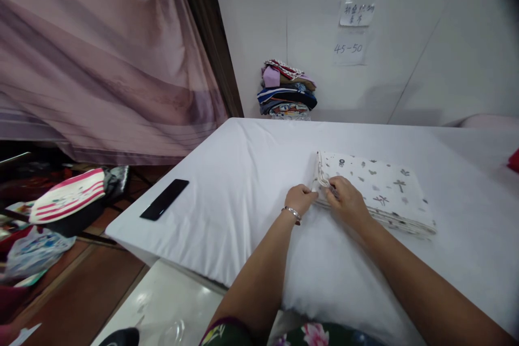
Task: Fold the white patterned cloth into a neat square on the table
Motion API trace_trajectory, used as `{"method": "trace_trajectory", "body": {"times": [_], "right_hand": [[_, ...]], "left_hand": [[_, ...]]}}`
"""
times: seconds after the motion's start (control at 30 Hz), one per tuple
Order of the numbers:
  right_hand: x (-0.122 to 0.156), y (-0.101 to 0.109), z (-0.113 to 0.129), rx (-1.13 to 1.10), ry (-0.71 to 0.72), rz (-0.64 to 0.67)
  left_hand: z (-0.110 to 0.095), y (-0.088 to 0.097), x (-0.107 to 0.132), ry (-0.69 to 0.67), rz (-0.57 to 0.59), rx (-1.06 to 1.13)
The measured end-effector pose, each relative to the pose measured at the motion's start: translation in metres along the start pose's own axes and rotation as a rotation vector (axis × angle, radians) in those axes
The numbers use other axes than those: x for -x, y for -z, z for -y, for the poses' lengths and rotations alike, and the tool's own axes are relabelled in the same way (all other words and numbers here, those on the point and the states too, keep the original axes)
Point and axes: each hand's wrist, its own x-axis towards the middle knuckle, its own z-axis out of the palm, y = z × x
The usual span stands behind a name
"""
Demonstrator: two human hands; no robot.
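Observation:
A folded white cloth (377, 184) with small printed plants and figures lies flat on the white-covered table (211, 189), its layers stacked at the near edge. At its near left corner, my left hand (300, 199) pinches the edge of the cloth between thumb and fingers. Just to the right, my right hand (346, 200) is closed on the upper layers along the left end of the same cloth. Both hands are close together, and a silver bracelet circles my left wrist. Part of the corner is hidden behind my fingers.
A black phone (165, 199) lies near the table's left edge. Behind the table rises a pile of folded fabrics (287, 92) by the wall. A pink curtain (113, 54) hangs at the left, above a striped cap-like item (68, 197) and bags. Something red (514, 161) shows at the right edge.

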Motion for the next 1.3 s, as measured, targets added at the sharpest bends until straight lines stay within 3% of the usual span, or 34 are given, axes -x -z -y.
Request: {"method": "trace_trajectory", "body": {"times": [0.17,0.37,0.5,0.77,0.97,1.13,1.3], "right_hand": [[0.000,-0.004,0.002,0.121,0.068,0.190],[0.000,-0.002,0.003,0.151,0.064,0.143],[0.000,-0.006,0.002,0.204,0.090,0.199],[0.001,-0.008,0.002,0.190,0.100,0.233],[0.006,-0.007,0.005,0.150,0.150,0.239],[0.024,0.019,-0.005,0.135,0.147,0.250],[0.070,0.069,-0.053,0.258,0.041,0.177]], "left_hand": [[-0.001,0.001,-0.004,0.044,-0.003,-0.059],[-0.002,0.007,-0.003,0.118,0.084,0.055],[0.001,0.005,-0.004,0.140,0.111,0.147],[0.006,-0.001,-0.012,0.069,0.075,0.255],[0.005,-0.005,-0.009,-0.022,-0.022,0.071],[0.008,-0.007,-0.013,-0.023,-0.034,0.029],[0.008,-0.006,-0.016,0.004,-0.032,0.059]]}}
